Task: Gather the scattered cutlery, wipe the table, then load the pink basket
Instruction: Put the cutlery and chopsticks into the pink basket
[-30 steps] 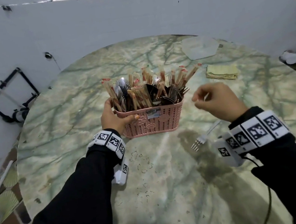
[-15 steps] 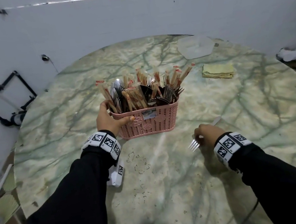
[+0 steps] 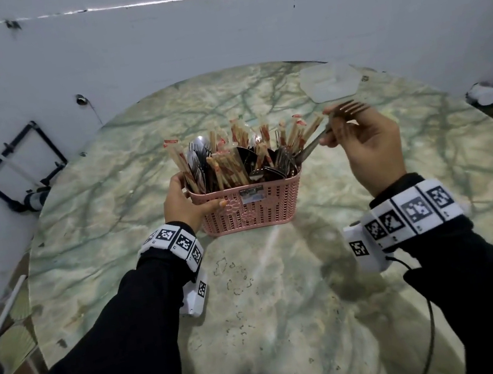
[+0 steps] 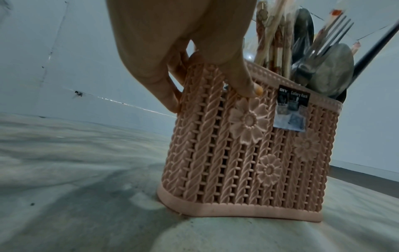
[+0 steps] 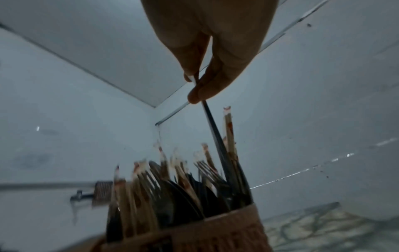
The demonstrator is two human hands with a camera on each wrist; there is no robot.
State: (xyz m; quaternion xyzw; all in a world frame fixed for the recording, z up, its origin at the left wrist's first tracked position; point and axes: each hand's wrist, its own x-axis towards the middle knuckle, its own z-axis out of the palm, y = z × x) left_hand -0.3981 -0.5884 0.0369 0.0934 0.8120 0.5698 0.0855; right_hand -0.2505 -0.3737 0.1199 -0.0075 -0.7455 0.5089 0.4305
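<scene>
Loading appears nearly complete: left hand (image 3: 184, 203) grips the full pink basket (image 3: 251, 208) on the worktop (image 3: 289, 308), while right hand (image 3: 366, 143) fingers pinch a fork (image 3: 318, 140), handle entering the basket.

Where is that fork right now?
In the head view the fork is right of centre, pinched in the right hand, tines up, handle dipping into the pink basket.
</scene>
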